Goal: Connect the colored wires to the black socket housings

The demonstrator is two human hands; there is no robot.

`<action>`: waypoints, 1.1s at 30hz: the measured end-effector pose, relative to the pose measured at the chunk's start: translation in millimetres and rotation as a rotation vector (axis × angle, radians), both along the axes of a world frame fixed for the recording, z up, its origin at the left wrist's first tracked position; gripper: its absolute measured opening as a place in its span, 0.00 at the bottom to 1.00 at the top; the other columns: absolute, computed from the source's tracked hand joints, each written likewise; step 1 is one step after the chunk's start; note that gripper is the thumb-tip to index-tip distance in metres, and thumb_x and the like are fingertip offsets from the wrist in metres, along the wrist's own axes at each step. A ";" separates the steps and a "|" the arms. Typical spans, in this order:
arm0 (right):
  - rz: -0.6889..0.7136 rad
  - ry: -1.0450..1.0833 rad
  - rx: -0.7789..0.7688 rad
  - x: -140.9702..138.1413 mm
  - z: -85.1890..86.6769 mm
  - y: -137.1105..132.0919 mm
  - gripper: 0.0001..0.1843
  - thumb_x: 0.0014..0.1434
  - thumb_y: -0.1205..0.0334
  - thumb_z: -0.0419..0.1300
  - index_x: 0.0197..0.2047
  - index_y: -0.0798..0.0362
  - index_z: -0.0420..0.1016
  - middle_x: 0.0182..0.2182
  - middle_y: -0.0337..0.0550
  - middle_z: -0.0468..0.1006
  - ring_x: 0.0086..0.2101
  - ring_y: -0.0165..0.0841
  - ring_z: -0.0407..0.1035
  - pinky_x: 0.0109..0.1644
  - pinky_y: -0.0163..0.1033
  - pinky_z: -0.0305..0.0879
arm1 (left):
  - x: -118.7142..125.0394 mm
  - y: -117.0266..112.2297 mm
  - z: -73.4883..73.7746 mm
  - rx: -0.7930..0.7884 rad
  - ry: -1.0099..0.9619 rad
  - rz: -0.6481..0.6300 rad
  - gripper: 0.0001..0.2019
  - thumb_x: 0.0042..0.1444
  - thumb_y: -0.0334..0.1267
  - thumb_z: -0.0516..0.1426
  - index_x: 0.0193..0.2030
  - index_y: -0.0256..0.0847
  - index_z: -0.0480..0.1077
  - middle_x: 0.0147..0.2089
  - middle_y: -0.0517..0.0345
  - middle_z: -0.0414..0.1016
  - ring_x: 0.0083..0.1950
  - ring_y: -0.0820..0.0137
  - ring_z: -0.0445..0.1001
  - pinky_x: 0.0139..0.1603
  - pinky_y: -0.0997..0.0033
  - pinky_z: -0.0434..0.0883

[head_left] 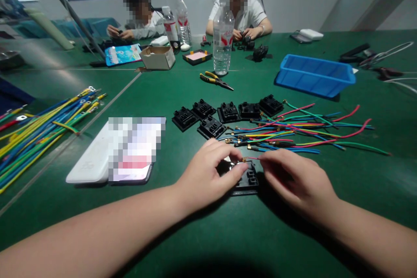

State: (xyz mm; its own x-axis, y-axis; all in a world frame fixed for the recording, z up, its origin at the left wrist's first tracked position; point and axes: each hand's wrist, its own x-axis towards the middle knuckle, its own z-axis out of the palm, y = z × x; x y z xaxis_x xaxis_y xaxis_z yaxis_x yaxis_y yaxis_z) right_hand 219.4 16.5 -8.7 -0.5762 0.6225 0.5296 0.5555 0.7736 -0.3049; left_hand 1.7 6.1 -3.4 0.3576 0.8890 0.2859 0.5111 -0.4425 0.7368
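My left hand (208, 169) rests on a black plastic connector block (247, 180) on the green table, fingers curled and pressing its left side. My right hand (293, 178) pinches a thin red wire (252, 158) whose brass terminal sits at the block's top edge. Just beyond lies a loose pile of coloured wires (293, 132) with brass ends. Behind that, several more black connector blocks (224, 113) stand in a curved row.
A phone and a white box (94, 160) lie at left, beside a bundle of yellow, blue and green wires (42, 126). Yellow-handled pliers (215, 80), a water bottle (223, 39) and a blue bin (314, 76) stand farther back. Two people work at the far edge.
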 end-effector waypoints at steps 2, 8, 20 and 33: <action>0.031 -0.004 0.006 0.5 0.1 -1.0 0.06 0.63 0.68 0.54 0.43 0.51 0.68 0.28 0.38 0.78 0.25 0.29 0.71 0.28 0.32 0.66 | 0.3 0.1 -0.6 0.016 0.006 0.004 0.05 0.61 0.37 0.58 0.37 0.39 0.73 0.36 0.59 0.76 0.41 0.69 0.70 0.45 0.67 0.65; 0.030 0.035 -0.027 -1.9 -0.8 -1.5 0.07 0.61 0.68 0.56 0.43 0.52 0.70 0.29 0.37 0.79 0.25 0.28 0.72 0.30 0.31 0.65 | 0.6 0.9 -1.7 0.051 -0.006 0.020 0.03 0.60 0.34 0.58 0.36 0.39 0.72 0.35 0.60 0.76 0.40 0.70 0.71 0.43 0.68 0.66; 0.114 0.074 -0.058 -3.2 0.3 -1.9 0.07 0.61 0.69 0.56 0.43 0.53 0.70 0.29 0.39 0.80 0.25 0.27 0.72 0.30 0.31 0.66 | -0.6 -2.8 0.3 0.209 0.014 -0.077 0.03 0.61 0.32 0.57 0.36 0.37 0.71 0.34 0.58 0.76 0.38 0.71 0.71 0.44 0.70 0.66; 0.189 0.000 0.023 -0.5 -0.4 -3.5 0.08 0.63 0.68 0.55 0.46 0.54 0.69 0.28 0.40 0.78 0.26 0.29 0.70 0.31 0.35 0.62 | -0.3 -6.3 3.1 0.348 0.026 -0.110 0.01 0.60 0.31 0.59 0.38 0.38 0.72 0.34 0.59 0.78 0.38 0.71 0.73 0.44 0.67 0.66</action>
